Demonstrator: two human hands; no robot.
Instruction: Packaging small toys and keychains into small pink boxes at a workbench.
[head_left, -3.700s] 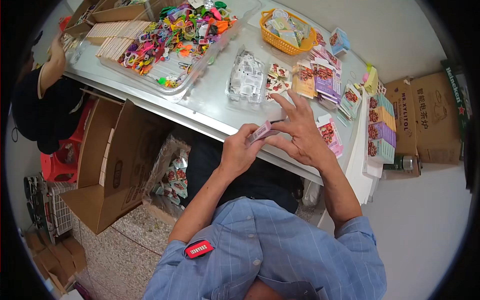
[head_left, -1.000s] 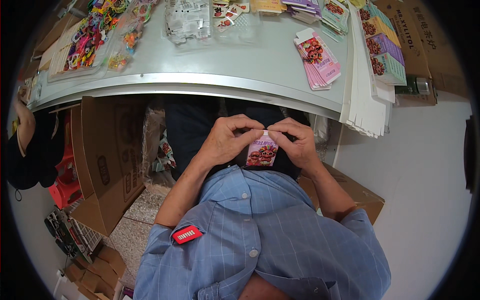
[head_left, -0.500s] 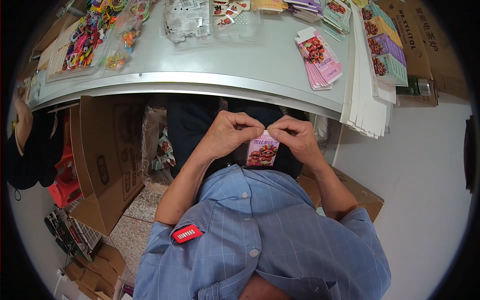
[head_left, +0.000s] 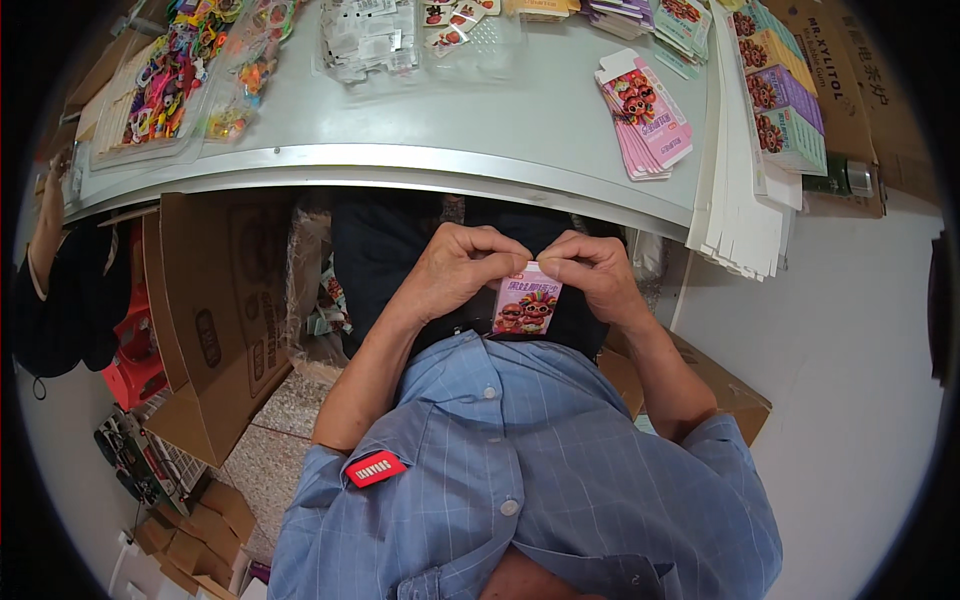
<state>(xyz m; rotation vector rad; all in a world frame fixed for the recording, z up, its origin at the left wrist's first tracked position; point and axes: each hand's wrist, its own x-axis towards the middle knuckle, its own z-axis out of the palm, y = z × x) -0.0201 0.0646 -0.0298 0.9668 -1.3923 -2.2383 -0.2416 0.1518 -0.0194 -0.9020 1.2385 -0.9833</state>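
A small pink printed carton (head_left: 526, 303) hangs upright in front of my chest, below the table edge. My left hand (head_left: 462, 268) pinches its top left corner and my right hand (head_left: 590, 272) pinches its top right corner, fingertips nearly meeting over the upper flap. On the grey table (head_left: 500, 130) above lies a stack of flat pink cartons (head_left: 645, 112) of the same kind, near the front right edge.
Stacks of coloured flat cartons (head_left: 780, 100) and white card sheets (head_left: 735, 210) lie at the table's right end. Clear bags (head_left: 370, 35) and a tray of colourful small items (head_left: 180, 80) sit farther back. An open cardboard box (head_left: 215, 310) stands on the floor to my left. Another person (head_left: 55, 280) sits at far left.
Earlier both hands worked at the table's front edge. Since then I have brought the pink carton down in front of my chest; over the last second it has barely moved.
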